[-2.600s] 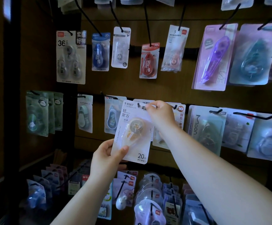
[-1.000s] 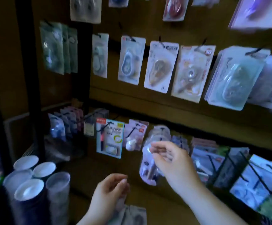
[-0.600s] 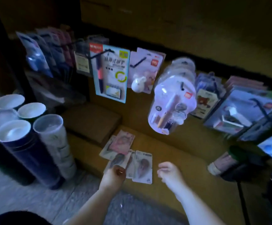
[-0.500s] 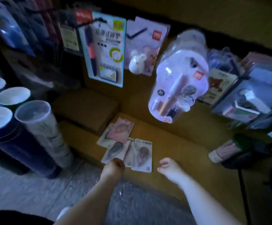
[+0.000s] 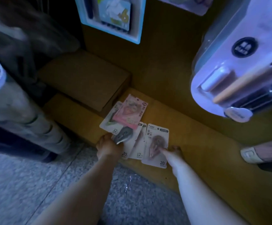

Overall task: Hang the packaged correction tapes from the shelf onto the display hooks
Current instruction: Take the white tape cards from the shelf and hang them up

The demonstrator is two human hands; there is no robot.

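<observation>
I look down in dim light at a low wooden shelf (image 5: pixel 197 143), where a small spread of packaged correction tapes lies overlapping. My left hand (image 5: pixel 108 146) sits at the near left of the spread, fingers curled onto the grey tape pack (image 5: pixel 125 137); its thumb and the underside of the card are hidden, so I cannot tell whether it grips the pack or only presses on it. My right hand (image 5: pixel 172 151) reaches to the near right, one finger laid on the blister of the white pack (image 5: pixel 156 143) marked 20; the other fingers are folded away behind it and I cannot tell if they clasp the edge. A pink pack (image 5: pixel 130 111) lies farthest, partly covering a pack (image 5: pixel 110 120) marked 12. Another card (image 5: pixel 139 148) between the two near packs shows only a strip. Far left, a cardboard box (image 5: pixel 83 78) rests on the shelf. A large clear package (image 5: pixel 245 62) hangs blurred at the right, cut off by the frame; a blue-edged card (image 5: pixel 112 18) hangs above, its top cropped.
</observation>
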